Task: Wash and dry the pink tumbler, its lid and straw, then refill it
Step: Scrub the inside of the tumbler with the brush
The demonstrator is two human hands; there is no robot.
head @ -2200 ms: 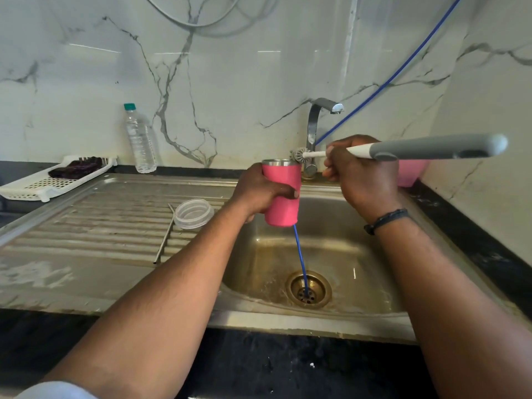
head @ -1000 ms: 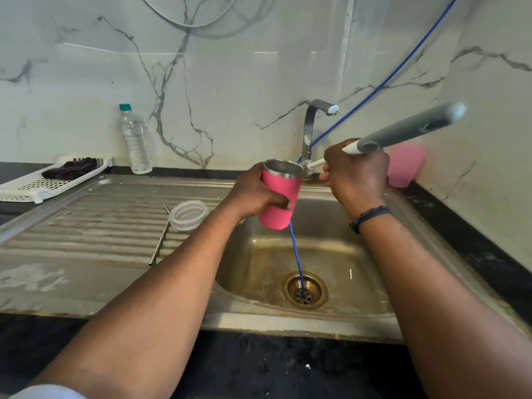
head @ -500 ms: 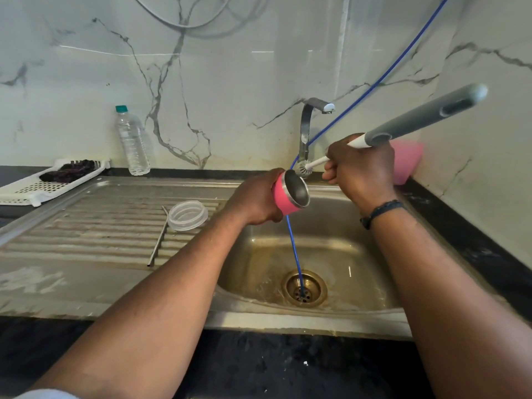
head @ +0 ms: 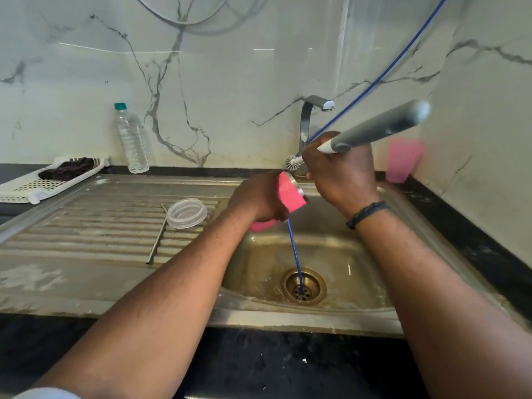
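Note:
My left hand (head: 257, 198) grips the pink tumbler (head: 288, 194) over the sink basin (head: 339, 254), tipped on its side with the steel rim toward the right. My right hand (head: 341, 171) holds a grey-handled bottle brush (head: 380, 126); its small white bristle head (head: 290, 162) sits just above the tumbler's rim, outside it. The clear lid (head: 187, 213) and the metal straw (head: 157, 234) lie on the draining board left of the basin.
A tap (head: 309, 119) stands behind the basin, and a blue tube (head: 295, 251) runs down into the drain (head: 303, 286). A water bottle (head: 131, 139) and a white tray (head: 34, 182) with a dark cloth sit at the back left. A pink cup (head: 403, 161) stands in the right corner.
The tumbler went from upright to tipped over, its mouth turning right. The brush stayed near the rim while its handle swung upward.

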